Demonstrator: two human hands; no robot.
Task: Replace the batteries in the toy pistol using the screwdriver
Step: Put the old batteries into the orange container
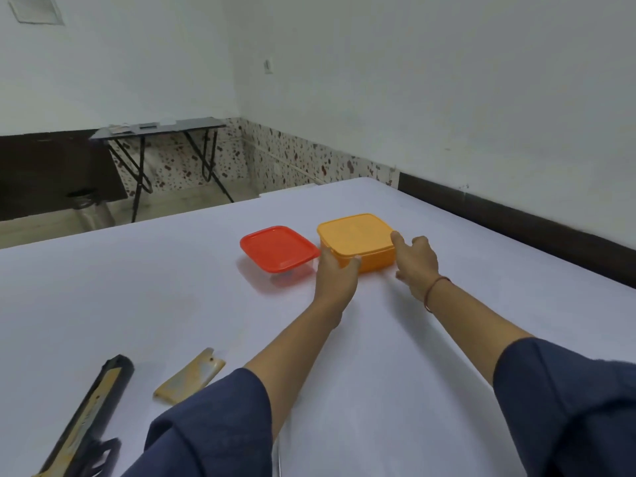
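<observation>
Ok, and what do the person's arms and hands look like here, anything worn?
Both arms wear loose dark blue fabric sleeves, the left sleeve and right sleeve ending near the elbow, with the forearms uncovered. The left hand and right hand have no gloves. A thin reddish-brown thread bracelet circles the right wrist.

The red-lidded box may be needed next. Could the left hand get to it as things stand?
Probably yes: the red-lidded box sits right beside the left hand, nothing lies between them, though that hand now grips the orange box.
</observation>
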